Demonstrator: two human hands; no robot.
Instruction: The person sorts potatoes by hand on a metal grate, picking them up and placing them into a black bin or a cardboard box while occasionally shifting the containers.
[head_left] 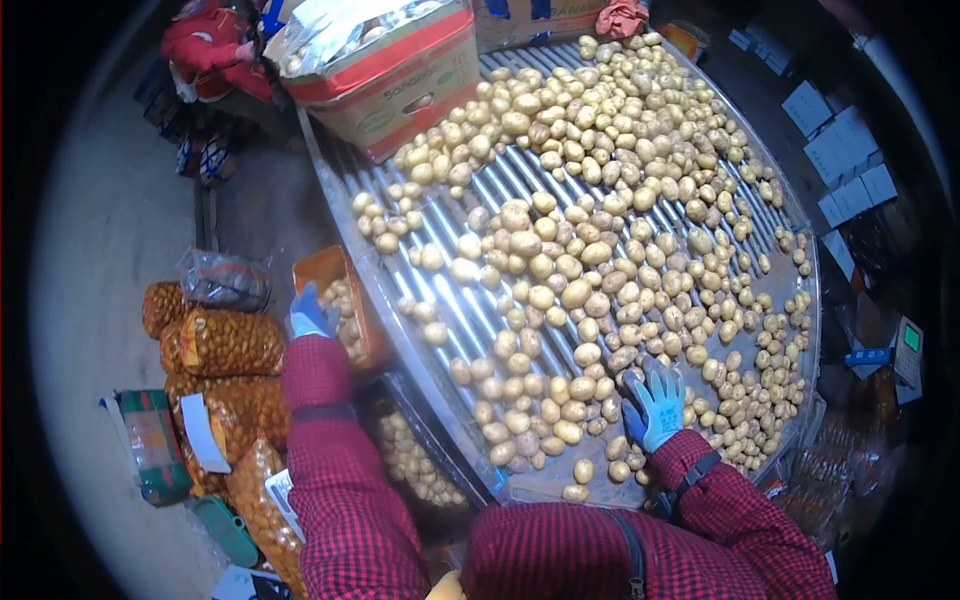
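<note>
My right hand (658,405), in a light-blue and dark-blue glove, lies over the potatoes (577,293) near the front of a slatted metal sorting table (430,375). Its fingers are spread and touch potatoes, with none visibly gripped. My left hand (312,312), in a blue glove, is out to the left at the near side of an orange crate (322,268) holding potatoes. Its fingers appear stretched and apart; I see nothing in them, though the palm is hidden. Below, more potatoes (415,460) fill a dark-edged container beside the table.
A cardboard box (420,110) stands on the table's far left corner. Full mesh sacks (232,342) are piled at left on the floor. Another person in a red jacket (205,50) is at upper left. White boxes (845,145) and a digital display (910,340) are at right.
</note>
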